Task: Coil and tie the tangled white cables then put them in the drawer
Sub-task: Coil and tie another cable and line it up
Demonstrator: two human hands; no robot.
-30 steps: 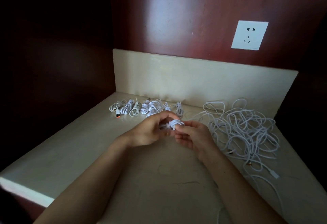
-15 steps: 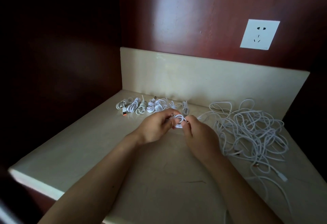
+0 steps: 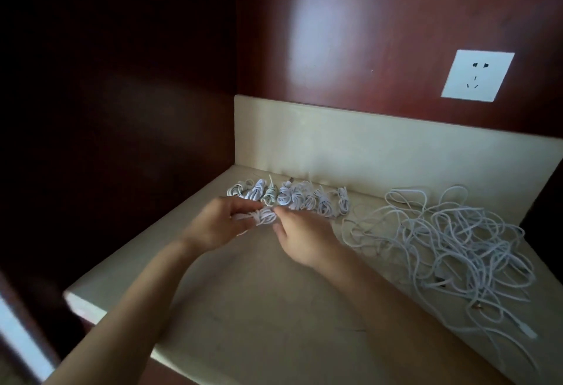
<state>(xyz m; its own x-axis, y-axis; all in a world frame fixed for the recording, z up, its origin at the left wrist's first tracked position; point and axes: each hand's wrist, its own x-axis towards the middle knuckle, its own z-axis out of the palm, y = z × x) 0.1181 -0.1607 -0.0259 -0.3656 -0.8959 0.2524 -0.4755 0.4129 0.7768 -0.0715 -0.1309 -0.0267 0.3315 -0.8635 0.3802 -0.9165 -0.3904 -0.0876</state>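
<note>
A small coiled white cable (image 3: 264, 217) is held between both hands just above the beige counter (image 3: 274, 317). My left hand (image 3: 219, 226) grips the coil's left side with curled fingers. My right hand (image 3: 304, 238) pinches the coil's right end with thumb and forefinger. Behind the hands, a row of several tied white cable bundles (image 3: 292, 197) lies along the back of the counter. A large tangle of loose white cables (image 3: 451, 247) spreads over the counter's right side. No drawer is in view.
A beige backsplash (image 3: 380, 147) rises behind the counter, with dark red wood panels above and on the left. A white wall socket (image 3: 476, 75) sits on the upper right panel. The counter's front edge (image 3: 100, 311) drops off at lower left.
Both hands have carried the coil away from me, up to the row of tied bundles. The view has shifted so the counter sits further right.
</note>
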